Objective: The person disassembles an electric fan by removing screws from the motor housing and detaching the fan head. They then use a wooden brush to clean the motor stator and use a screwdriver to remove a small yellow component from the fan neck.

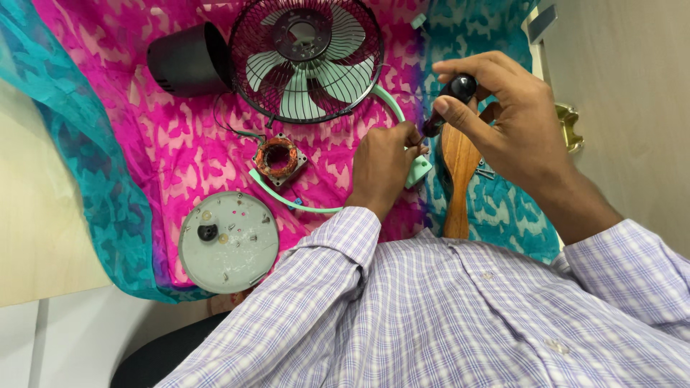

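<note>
Mid-screwing — right hand grips the screwdriver, left hand pinches the mint bracket; next needs steady, aligned turning.

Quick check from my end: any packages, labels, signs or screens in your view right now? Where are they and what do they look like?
None in view: no package, label, sign or screen.
What shows is fan parts on a pink and teal cloth: a caged fan head, a grey round plate, a copper-wound motor core.
The right hand grips a dark-handled screwdriver; the left hand steadies a mint-green part.
</note>
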